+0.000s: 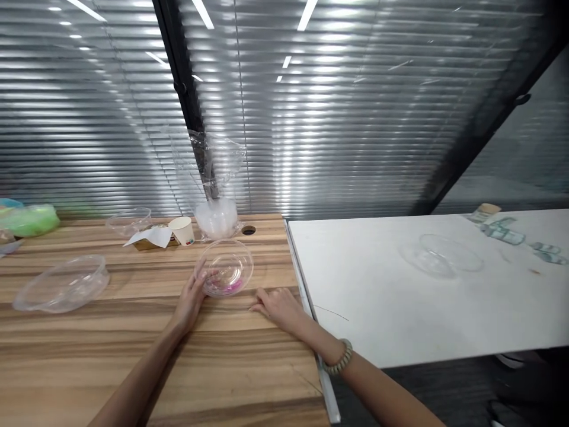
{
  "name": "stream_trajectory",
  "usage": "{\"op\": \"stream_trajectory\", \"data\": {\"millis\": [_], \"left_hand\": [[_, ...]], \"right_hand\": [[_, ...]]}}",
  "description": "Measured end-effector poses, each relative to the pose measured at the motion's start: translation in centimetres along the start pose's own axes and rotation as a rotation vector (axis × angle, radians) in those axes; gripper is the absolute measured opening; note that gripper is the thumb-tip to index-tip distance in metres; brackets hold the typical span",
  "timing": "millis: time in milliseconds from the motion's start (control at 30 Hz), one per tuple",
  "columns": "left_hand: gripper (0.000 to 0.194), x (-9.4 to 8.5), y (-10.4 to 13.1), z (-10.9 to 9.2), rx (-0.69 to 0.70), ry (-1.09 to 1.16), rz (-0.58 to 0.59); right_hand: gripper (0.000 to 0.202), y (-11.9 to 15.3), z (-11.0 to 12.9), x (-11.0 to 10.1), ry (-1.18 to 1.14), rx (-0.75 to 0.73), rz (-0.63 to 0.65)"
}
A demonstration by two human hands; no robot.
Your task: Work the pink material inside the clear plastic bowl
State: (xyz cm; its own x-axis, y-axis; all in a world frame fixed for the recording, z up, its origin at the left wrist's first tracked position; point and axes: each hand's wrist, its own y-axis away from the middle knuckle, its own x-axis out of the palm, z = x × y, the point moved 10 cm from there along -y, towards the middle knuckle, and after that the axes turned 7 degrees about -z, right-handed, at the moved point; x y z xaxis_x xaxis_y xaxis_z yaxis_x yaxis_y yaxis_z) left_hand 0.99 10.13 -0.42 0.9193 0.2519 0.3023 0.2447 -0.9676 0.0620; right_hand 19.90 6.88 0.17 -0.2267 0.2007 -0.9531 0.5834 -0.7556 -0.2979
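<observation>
A clear round plastic bowl (243, 261) stands tilted over the wooden table, with small pink bits (231, 287) low inside it. My left hand (192, 301) grips its left rim, fingers closed around the edge. Just right of the bowl, apart from it, my right hand (280, 305) rests low over the wood near the table's right edge. Its fingers are curled together; what lies between them, if anything, is too small to make out. A beaded bracelet (340, 359) circles the right wrist.
Behind the bowl stand a paper cup (181, 230), a small box with white paper (153, 237) and a clear bag of white pieces (217, 218). Clear containers (66, 284) lie left. A white table (355, 284) adjoins at right, across a metal edge, with clear lids (444, 255).
</observation>
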Motion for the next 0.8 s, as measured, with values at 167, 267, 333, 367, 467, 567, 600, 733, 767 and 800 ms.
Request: {"op": "stream_trajectory", "data": {"millis": [167,267,333,367,467,567,600,733,767,800], "left_hand": [[0.072,-0.5,-0.3,-0.4,0.015,0.027,-0.025],[0.072,-0.4,-0.4,-0.7,0.021,0.035,-0.020],[0.071,-0.2,-0.4,-0.7,0.022,0.034,-0.011],[0.071,-0.2,-0.4,-0.7,0.024,0.034,-0.008],[0.069,-0.1,-0.4,-0.7,0.036,0.035,-0.008],[0.066,-0.1,-0.5,-0.6,0.042,0.034,-0.011],[0.064,-0.1,-0.5,-0.5,0.040,0.035,-0.019],[0.060,-0.7,-0.8,-0.3,0.039,0.042,-0.072],[0.059,-0.8,-0.9,-0.3,0.044,0.045,-0.080],[0.059,-0.9,-0.9,-0.3,0.048,0.048,-0.084]], "right_hand": [[0.035,0.2,0.4,-0.4,-0.011,-0.021,0.002],[0.034,0.2,0.2,-0.3,0.008,-0.004,0.021],[0.033,0.1,0.1,-0.3,0.014,0.008,0.027],[0.033,0.1,0.1,-0.3,0.014,0.010,0.031],[0.034,0.1,0.0,-0.3,0.007,0.036,0.052],[0.035,0.3,-0.5,-0.4,-0.006,0.083,0.038],[0.036,0.4,-0.7,-0.5,-0.016,0.094,0.021],[0.034,0.4,-0.2,-0.7,-0.073,0.067,-0.034],[0.033,0.3,0.2,-0.8,-0.096,0.047,-0.044],[0.031,0.0,0.8,-0.9,-0.124,0.026,-0.052]]}}
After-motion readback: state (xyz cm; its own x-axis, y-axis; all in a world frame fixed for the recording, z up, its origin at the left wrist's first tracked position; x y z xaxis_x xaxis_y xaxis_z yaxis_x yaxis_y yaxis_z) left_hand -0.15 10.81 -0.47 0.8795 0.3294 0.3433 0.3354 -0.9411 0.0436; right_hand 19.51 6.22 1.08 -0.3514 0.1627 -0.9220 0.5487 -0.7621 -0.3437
